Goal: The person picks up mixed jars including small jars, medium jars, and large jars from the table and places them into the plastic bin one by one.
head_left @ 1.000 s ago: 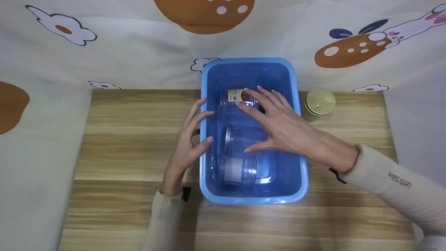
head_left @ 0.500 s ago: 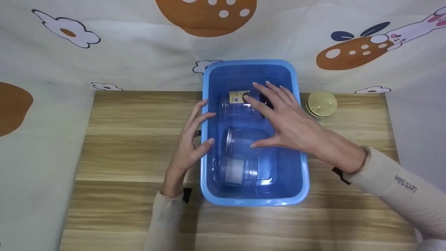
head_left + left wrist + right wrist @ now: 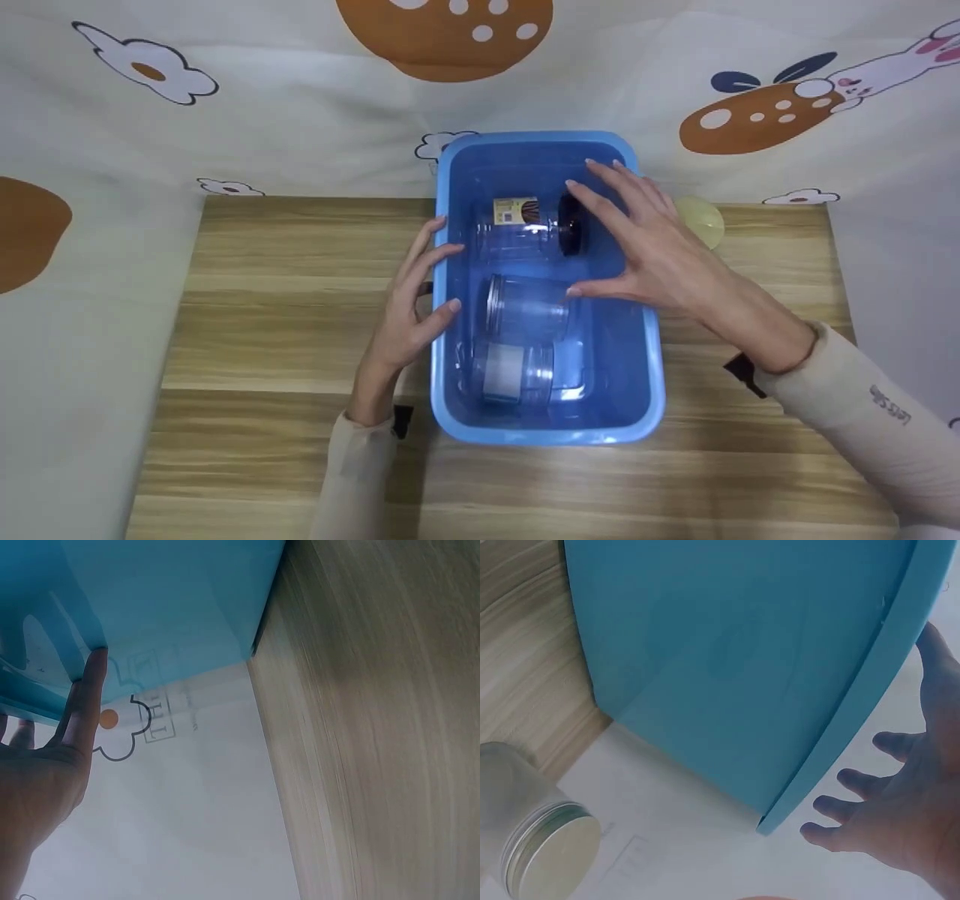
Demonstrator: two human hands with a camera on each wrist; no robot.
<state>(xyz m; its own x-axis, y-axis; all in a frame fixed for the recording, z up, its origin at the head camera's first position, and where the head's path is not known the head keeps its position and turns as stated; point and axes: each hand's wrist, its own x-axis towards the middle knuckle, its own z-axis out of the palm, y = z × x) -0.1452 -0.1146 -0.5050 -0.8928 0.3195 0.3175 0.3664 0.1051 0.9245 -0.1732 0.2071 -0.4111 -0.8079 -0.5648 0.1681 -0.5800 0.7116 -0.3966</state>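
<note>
A blue plastic tub holds three clear jars lying on their sides. The farthest jar has a yellow label and a dark lid. In the middle lies a jar with a silvery end at its left; the nearest jar bears a white label. My left hand rests at the tub's left rim, fingertips and thumb reaching over it, while one straight finger lies along the outer wall. Above the right rim, my right hand is spread with nothing in its grasp, thumb over the middle jar.
A gold-lidded jar stands on the wooden table right of the tub, partly hidden behind my right hand in the head view. A white printed cloth rises behind the tub and along the sides.
My right hand has drawn to the right across the tub, uncovering the dark lid and overlapping the gold-lidded jar. The left hand keeps its place at the rim.
</note>
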